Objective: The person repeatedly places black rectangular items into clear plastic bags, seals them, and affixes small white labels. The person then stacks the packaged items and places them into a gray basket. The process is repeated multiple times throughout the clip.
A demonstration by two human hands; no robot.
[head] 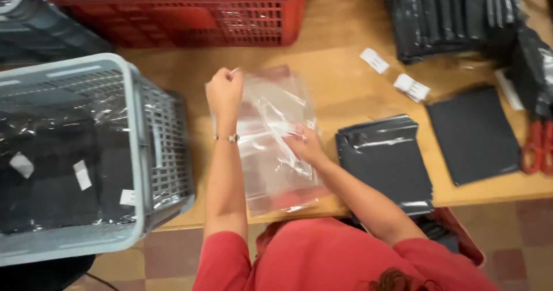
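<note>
A clear plastic bag (271,141) lies flat on the wooden worktop (340,78), directly in front of the person and between both hands. It sits on a small stack of similar clear bags whose lower edge reaches the worktop's near edge.

The left hand (224,92) is at the bag's upper left corner. Its fingers are closed in a pinch on a thin strip at the bag's top edge, lifted just above the surface. A thin bracelet (229,137) circles the left wrist.

The right hand (305,144) rests on the bag's right side, fingers nearly flat and pressed against the crinkled plastic; whether they lie on top or reach inside the opening, I cannot tell.

Just right of the bags lies a stack of dark pouches (383,158), partly hanging over the near edge. Farther right is a single flat black sheet (475,132), with red scissor handles (538,147) beside it. Two small white labels (397,75) lie behind the pouches, and a tall dark pile (449,14) stands at the far right corner. A red crate (178,12) sits at the far edge. A grey crate (144,141) to the left holds dark bagged items with white stickers.
</note>
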